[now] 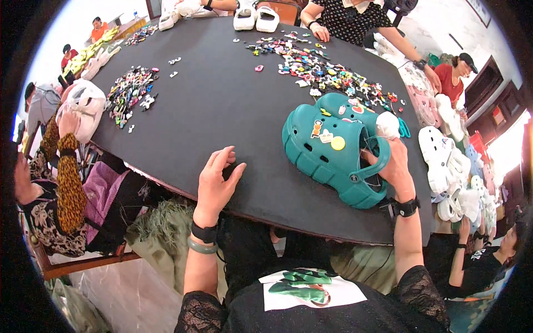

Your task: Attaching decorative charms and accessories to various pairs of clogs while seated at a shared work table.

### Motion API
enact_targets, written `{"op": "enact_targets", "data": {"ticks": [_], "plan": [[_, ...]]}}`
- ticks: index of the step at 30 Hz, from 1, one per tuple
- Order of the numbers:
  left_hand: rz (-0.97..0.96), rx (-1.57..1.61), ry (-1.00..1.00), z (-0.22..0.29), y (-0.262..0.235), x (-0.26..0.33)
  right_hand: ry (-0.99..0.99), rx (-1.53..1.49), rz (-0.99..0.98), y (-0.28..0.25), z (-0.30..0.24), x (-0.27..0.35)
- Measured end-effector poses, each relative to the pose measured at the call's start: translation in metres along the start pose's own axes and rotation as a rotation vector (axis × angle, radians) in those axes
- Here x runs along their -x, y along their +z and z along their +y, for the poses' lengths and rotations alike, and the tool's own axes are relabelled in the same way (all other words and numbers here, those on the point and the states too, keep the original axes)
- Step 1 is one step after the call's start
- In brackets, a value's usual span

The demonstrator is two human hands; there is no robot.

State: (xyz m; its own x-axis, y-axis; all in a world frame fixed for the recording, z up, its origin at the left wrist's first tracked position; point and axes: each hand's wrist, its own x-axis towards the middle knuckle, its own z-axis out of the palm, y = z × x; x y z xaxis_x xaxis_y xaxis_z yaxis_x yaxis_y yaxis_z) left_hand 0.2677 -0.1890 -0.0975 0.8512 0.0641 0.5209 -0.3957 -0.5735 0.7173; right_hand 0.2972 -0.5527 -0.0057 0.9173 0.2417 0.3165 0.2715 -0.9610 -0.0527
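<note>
A pair of teal foam clogs stands on the right of the dark table. The nearer clog carries several charms, among them a round yellow charm and a lettered charm. Behind it, the farther clog is partly hidden and has charms too. My right hand grips the nearer clog at its opening, fingers partly inside by the heel strap. A white wad sits just beyond that hand. Over the table's near edge, my left hand is empty, thumb apart from its bent fingers.
A large heap of colourful small charms spreads beyond the clogs; a smaller heap lies left. White clogs stand at the far edge. More pale clogs crowd the right side. Co-workers sit around; one person's hand holds a white clog.
</note>
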Motion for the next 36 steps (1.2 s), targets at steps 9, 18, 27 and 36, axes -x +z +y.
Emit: {"op": "enact_targets", "data": {"ticks": [9,18,27,36], "plan": [[-0.016,-0.066,0.045,0.003,0.003,-0.004,0.247,-0.302,0.267,0.019,0.037,0.007],[-0.351,0.515,-0.346,0.054,0.03,0.006,0.296,-0.776,0.32,0.05,0.099,0.026],[-0.352,1.004,-0.681,0.1,0.104,0.003,-0.033,-0.365,0.386,0.021,0.003,0.016],[-0.247,1.133,-0.814,0.092,0.108,0.008,-0.049,-0.165,0.31,0.022,-0.004,0.013]]}}
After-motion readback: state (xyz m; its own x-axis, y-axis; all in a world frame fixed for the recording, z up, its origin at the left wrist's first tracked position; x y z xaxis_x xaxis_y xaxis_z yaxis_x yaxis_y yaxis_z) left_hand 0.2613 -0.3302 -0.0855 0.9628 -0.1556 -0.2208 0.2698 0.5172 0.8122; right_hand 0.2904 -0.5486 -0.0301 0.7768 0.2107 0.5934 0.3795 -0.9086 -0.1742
